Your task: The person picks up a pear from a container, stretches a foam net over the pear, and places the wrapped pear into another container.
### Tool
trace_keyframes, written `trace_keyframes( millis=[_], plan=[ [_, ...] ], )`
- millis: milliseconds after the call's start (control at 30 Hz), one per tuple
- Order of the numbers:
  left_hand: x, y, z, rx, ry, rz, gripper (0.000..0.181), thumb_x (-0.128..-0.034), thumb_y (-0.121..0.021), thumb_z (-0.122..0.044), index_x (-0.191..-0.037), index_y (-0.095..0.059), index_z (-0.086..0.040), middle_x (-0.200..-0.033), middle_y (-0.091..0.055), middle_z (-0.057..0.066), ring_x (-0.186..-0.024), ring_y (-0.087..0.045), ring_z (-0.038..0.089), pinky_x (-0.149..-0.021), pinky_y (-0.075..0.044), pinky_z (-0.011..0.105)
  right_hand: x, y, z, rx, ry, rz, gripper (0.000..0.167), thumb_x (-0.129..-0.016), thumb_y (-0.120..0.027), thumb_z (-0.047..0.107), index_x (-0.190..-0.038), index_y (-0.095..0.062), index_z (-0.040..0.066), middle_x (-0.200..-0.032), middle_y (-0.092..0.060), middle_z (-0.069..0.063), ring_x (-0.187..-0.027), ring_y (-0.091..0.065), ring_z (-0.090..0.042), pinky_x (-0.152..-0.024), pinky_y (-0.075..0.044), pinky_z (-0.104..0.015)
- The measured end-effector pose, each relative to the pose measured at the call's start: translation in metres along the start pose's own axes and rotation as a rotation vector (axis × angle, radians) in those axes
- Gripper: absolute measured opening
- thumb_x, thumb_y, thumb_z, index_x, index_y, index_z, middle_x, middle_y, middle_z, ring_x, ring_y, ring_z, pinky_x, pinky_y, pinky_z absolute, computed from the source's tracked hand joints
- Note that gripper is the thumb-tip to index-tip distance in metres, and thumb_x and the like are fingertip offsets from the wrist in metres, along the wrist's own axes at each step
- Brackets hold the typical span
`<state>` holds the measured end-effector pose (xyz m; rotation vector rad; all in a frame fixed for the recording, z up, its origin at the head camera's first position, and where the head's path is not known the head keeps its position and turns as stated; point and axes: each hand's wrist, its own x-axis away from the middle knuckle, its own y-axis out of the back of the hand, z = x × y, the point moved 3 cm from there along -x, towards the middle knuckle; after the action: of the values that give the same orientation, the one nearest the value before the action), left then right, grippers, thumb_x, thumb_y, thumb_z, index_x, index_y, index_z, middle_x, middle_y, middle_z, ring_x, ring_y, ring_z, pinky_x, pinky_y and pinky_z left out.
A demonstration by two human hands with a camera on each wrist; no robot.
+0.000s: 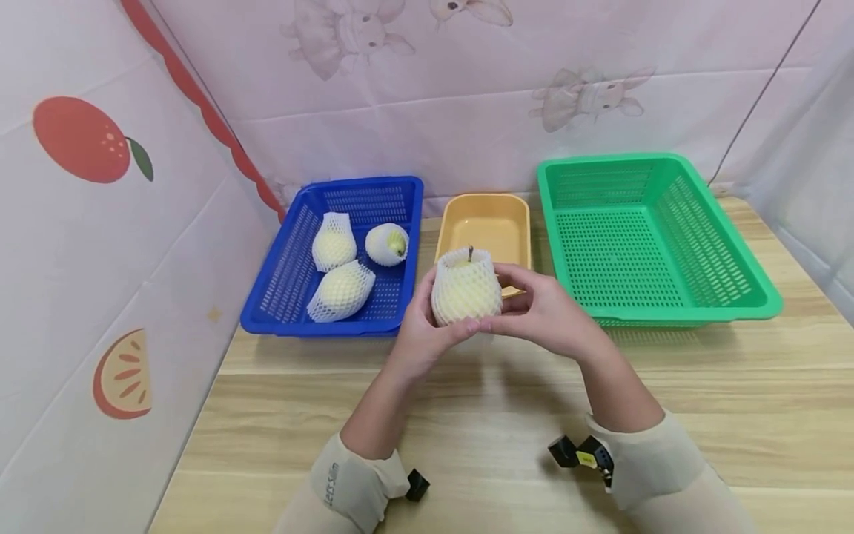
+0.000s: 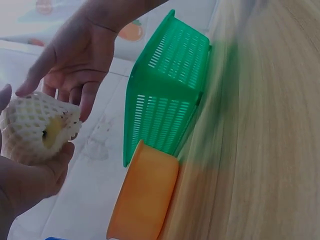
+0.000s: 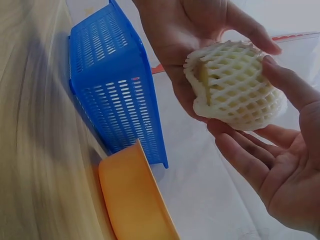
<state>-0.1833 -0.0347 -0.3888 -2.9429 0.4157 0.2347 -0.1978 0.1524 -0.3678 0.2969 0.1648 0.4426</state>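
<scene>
A pale yellow pear [image 1: 467, 291] in a white foam net is held up between both hands, its dark stem pointing upward. My left hand [image 1: 422, 326] cups it from the left, thumb across the front. From the right, my right hand [image 1: 550, 311] grips it with thumb in front and fingers behind; the thumb tips meet. In the right wrist view, the netted pear [image 3: 240, 87] lies between the curled fingers of both hands. The left wrist view shows the stem end of the pear [image 2: 37, 127] through the net's opening.
At the left, a blue basket [image 1: 320, 328] holds three netted fruits, including one with a greenish end [image 1: 387, 245]. An orange tray [image 1: 483, 222] stands behind the hands. To the right is a green basket [image 1: 600, 256]. All stand on a wooden table [image 1: 487, 415] before a curtained wall.
</scene>
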Motion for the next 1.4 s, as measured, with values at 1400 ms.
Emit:
trace_keyframes(
  millis=[1400],
  plan=[
    [-0.017, 0.206, -0.079, -1.260, 0.170, -0.285, 0.084, -0.0849, -0.075, -0.039, -0.151, -0.034, -0.009, -0.146, -0.044, 0.021, -0.132, -0.043, 0.040, -0.104, -0.040, 0.063, -0.028, -0.073, 0.010, 0.629, 0.420, -0.009, 0.054, -0.090, -0.071, 0.033, -0.136, -0.057, 0.009, -0.137, -0.058, -0.010, -0.129, -0.053, -0.025, -0.110, -0.042, -0.041]
  ],
)
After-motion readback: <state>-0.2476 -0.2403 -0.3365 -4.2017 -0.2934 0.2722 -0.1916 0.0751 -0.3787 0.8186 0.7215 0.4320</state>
